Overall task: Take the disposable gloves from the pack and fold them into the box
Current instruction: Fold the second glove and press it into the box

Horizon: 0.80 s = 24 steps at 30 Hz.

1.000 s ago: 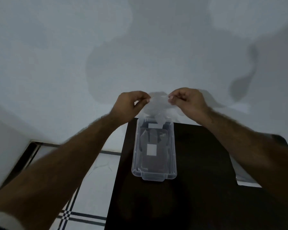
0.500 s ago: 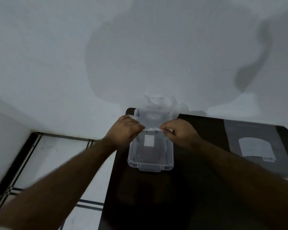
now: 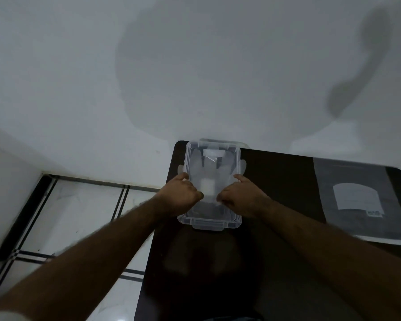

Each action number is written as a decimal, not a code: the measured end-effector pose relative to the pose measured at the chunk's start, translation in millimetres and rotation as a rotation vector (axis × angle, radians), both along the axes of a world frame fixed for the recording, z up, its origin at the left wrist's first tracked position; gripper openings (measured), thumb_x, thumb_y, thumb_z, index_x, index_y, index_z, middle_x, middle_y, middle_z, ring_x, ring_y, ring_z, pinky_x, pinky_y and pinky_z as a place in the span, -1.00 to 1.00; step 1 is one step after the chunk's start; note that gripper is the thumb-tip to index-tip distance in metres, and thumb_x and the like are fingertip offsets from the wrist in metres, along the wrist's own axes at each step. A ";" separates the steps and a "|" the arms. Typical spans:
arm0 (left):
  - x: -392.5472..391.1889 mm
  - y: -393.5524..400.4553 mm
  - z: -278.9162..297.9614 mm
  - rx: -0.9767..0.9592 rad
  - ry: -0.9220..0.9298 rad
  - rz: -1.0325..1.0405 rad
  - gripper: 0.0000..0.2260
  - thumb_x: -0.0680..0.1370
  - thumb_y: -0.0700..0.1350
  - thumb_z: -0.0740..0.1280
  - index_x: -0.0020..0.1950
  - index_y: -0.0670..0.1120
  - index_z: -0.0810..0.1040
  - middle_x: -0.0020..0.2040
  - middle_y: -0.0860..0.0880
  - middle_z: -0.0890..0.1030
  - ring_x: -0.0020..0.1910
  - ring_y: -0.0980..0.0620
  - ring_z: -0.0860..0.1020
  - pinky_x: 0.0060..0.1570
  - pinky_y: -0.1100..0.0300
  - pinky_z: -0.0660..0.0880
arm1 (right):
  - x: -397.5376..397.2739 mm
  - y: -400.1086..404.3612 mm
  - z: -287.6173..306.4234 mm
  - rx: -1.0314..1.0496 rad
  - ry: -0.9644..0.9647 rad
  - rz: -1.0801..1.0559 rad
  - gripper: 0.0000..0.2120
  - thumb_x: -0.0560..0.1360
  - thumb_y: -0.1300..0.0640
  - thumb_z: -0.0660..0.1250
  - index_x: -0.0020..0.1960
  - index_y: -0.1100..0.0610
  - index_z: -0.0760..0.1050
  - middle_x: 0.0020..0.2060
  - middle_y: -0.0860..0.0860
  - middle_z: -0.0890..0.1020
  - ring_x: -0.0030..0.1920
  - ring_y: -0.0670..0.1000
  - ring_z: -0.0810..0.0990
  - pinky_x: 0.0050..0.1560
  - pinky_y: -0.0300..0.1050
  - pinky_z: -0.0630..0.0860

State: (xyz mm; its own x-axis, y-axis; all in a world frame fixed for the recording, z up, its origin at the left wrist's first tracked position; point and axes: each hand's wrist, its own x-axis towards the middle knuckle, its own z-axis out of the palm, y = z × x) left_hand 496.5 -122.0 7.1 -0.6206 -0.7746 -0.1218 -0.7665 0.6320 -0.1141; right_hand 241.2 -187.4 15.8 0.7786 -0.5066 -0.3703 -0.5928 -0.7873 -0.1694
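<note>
Fingers of left hand (image 3: 180,196) and right hand (image 3: 240,196) pinch glove (image 3: 210,181) over box (image 3: 208,224).

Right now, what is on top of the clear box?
A thin clear glove lies spread over the box, held by both hands. What lies under the glove inside cannot be told.

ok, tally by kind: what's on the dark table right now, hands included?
Clear plastic box: 1
Thin clear glove, draped across the box: 1 visible
Glove pack, flat at the table's right: 1
Hands: 2, left hand and right hand, both pinching the glove
Total: 5
</note>
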 end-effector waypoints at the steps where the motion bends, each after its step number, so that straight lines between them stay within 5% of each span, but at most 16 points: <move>1: -1.2 0.0 -1.0 0.007 -0.031 0.003 -0.88 0.48 -0.13 0.56 -0.03 -0.02 0.68 -0.22 -0.05 0.72 -0.19 -0.10 0.71 0.32 -0.11 0.49 | 1.2 -0.3 -2.0 0.007 0.024 0.010 -0.73 0.68 -0.01 0.25 0.34 -0.14 0.58 0.27 -0.12 0.68 0.36 -0.04 0.58 0.63 0.23 -0.05; 12: -15.5 -5.9 -13.6 0.302 -0.183 0.024 -0.79 0.62 0.00 0.43 0.24 0.02 0.65 0.13 -0.03 0.75 0.27 -0.08 0.66 0.63 -0.28 -0.02 | 10.4 -8.8 -16.8 0.037 0.278 0.180 -0.49 0.64 -0.27 0.21 0.55 -0.18 0.32 0.39 -0.01 0.61 0.50 0.06 0.46 0.64 0.32 -0.15; 17: -15.5 -7.6 -2.7 0.473 -0.168 0.027 -0.73 0.73 0.11 0.21 0.23 0.05 0.66 0.14 0.02 0.72 0.33 -0.04 0.62 0.62 -0.34 -0.25 | 25.6 -10.4 3.0 0.167 0.439 0.203 -0.49 0.70 -0.32 0.04 0.48 -0.12 0.49 0.39 -0.05 0.61 0.54 0.00 0.40 0.64 0.31 -0.27; 24: -13.2 -10.2 -0.3 0.519 -0.178 0.020 -0.33 0.71 0.35 -0.12 0.22 0.04 0.71 0.13 0.00 0.73 0.51 -0.02 0.48 0.50 -0.36 -0.50 | 39.4 -14.8 11.8 0.139 0.454 0.255 -0.49 0.72 -0.28 0.03 0.33 -0.04 0.61 0.20 -0.02 0.69 0.42 0.01 0.52 0.66 0.29 -0.19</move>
